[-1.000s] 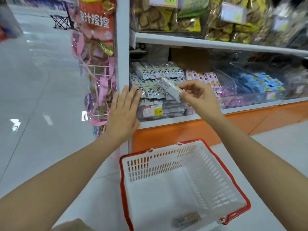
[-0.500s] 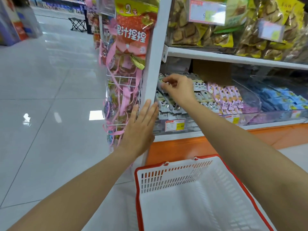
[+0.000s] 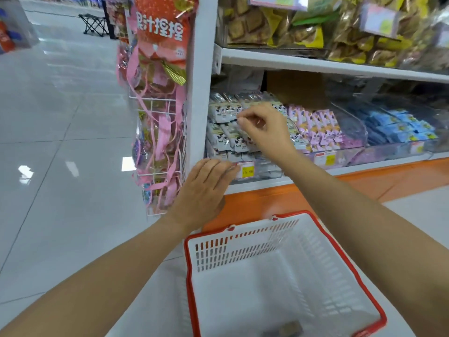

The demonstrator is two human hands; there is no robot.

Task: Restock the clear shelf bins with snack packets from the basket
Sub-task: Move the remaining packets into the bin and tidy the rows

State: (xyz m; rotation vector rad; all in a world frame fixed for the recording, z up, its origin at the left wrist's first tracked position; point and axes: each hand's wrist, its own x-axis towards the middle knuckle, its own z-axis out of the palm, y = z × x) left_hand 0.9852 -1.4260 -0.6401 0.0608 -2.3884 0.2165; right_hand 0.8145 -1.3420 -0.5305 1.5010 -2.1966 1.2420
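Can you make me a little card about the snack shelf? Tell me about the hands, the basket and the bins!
Left hand: flat, fingers straight, touching the front of the left bin beside the yellow price tag
Right hand: fingers curled, fingertips at the white cow packets; can't tell if it holds one
Basket: white with a red rim, down on the floor, one dark packet at the bottom
Other bins: pink packets in the middle, blue packets further right
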